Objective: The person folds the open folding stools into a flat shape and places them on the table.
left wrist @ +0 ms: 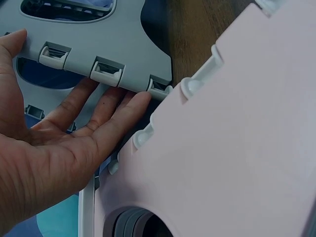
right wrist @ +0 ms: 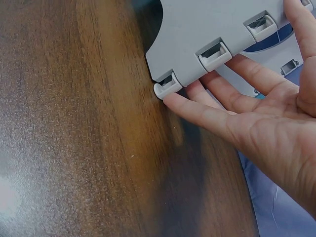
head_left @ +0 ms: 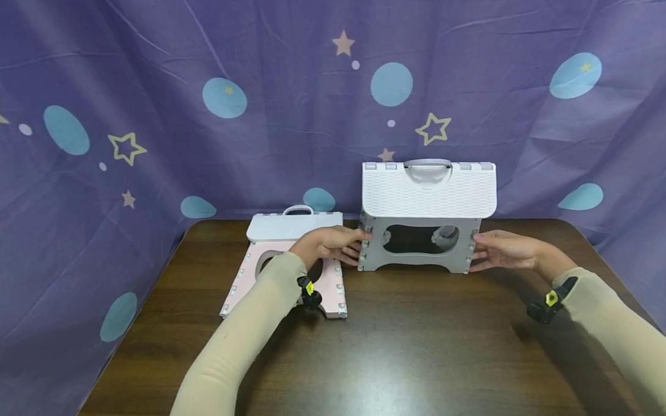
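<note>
A white and grey folding stool [head_left: 395,196] stands at the back of the table, its white woven-textured top tilted toward me and its carry handle along the far edge. My left hand [head_left: 334,241] holds its left side edge, thumb on the front face and fingers around the hinged edge. On the opposite side, my right hand [head_left: 507,249] grips the right edge the same way, fingers beside the hinge clips low on the leg panel [right wrist: 192,34]. Under my left wrist lies a pink folding stool [head_left: 334,290] with a white top, apparently folded; its pink panel [left wrist: 237,123] fills much of the left wrist view.
The brown wooden table [head_left: 404,352] carries both stools. Close behind its back edge hangs a purple curtain [head_left: 294,38] with stars and blue spots. The pink stool sits just left of the grey one, near my left forearm.
</note>
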The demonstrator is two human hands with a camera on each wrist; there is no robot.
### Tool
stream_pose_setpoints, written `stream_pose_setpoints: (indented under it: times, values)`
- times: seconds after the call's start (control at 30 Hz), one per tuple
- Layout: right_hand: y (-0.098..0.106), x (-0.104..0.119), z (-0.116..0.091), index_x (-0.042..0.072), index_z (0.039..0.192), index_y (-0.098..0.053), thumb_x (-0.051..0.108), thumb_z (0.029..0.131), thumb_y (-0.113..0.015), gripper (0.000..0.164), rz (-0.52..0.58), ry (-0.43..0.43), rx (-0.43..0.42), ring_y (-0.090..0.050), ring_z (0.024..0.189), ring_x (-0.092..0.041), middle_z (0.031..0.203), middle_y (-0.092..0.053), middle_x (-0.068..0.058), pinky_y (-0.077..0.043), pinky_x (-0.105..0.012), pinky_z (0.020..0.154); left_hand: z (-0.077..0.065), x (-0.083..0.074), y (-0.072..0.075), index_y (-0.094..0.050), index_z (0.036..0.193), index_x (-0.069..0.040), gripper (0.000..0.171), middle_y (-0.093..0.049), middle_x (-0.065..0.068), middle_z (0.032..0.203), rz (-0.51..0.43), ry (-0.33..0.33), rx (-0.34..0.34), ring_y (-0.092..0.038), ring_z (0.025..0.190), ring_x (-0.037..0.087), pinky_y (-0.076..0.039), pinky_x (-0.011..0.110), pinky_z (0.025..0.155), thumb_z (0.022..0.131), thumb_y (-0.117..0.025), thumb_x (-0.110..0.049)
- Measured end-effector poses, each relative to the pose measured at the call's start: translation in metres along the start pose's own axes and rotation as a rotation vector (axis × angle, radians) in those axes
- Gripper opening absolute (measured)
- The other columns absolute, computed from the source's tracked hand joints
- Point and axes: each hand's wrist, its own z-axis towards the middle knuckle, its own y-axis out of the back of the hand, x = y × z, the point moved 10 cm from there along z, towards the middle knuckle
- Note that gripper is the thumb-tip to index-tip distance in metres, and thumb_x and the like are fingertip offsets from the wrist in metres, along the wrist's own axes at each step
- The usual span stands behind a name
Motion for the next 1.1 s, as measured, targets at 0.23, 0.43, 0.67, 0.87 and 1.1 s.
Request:
stream_pose_setpoints:
  times: [0.23, 0.43, 0.67, 0.87, 1.1]
  values:
    - [0.0011, 0.0, -0.0001, 0.019, 0.136, -0.06, 0.022, 0.114, -0.022, 0.044, -0.007, -0.003, -0.006, -0.06, 0.13, -0.017, 0.137, -0.066, 0.0, -0.049, -0.043, 0.111, 0.0012, 0.0004, 0.0016, -0.027, 0.159, 0.0, 0.072, -0.033, 0.032, 0.158, 0.006, -0.001, -0.001, -0.041, 0.144, 0.044, -0.043, 0.049, 0.116, 0.101, -0.051, -0.037]
    - [0.0004, 0.0004, 0.0006, 0.018, 0.135, -0.06, 0.022, 0.114, -0.022, 0.044, -0.001, -0.003, -0.008, -0.06, 0.129, -0.018, 0.137, -0.066, -0.001, -0.049, -0.043, 0.111, 0.0006, 0.0006, 0.0017, -0.027, 0.159, -0.001, 0.071, -0.032, 0.033, 0.158, 0.002, 0.001, -0.001, -0.041, 0.144, 0.045, -0.043, 0.05, 0.117, 0.102, -0.051, -0.036]
    - [-0.0009, -0.0006, 0.0002, 0.019, 0.136, -0.059, 0.022, 0.114, -0.023, 0.043, -0.003, -0.008, -0.006, -0.059, 0.13, -0.018, 0.137, -0.066, 0.0, -0.049, -0.043, 0.111, 0.0007, 0.0015, 0.0007, -0.027, 0.159, -0.001, 0.069, -0.031, 0.033, 0.158, -0.012, 0.006, 0.007, -0.039, 0.145, 0.045, -0.041, 0.051, 0.118, 0.104, -0.05, -0.035]
    - [-0.0006, -0.0005, 0.0006, 0.018, 0.135, -0.06, 0.022, 0.114, -0.023, 0.043, -0.007, -0.006, -0.008, -0.06, 0.129, -0.017, 0.137, -0.066, 0.0, -0.049, -0.043, 0.111, 0.0001, 0.0017, 0.0007, -0.026, 0.159, 0.0, 0.07, -0.031, 0.033, 0.158, -0.011, 0.013, 0.005, -0.039, 0.145, 0.045, -0.041, 0.05, 0.118, 0.103, -0.05, -0.035]
    - [-0.0008, 0.0001, 0.0004, 0.019, 0.135, -0.061, 0.023, 0.114, -0.025, 0.042, -0.016, -0.01, -0.018, -0.06, 0.129, -0.016, 0.136, -0.067, 0.0, -0.05, -0.043, 0.11, -0.0012, 0.0006, 0.0007, -0.027, 0.159, 0.001, 0.071, -0.032, 0.033, 0.157, -0.013, 0.012, 0.001, -0.041, 0.144, 0.045, -0.042, 0.051, 0.117, 0.102, -0.051, -0.035]
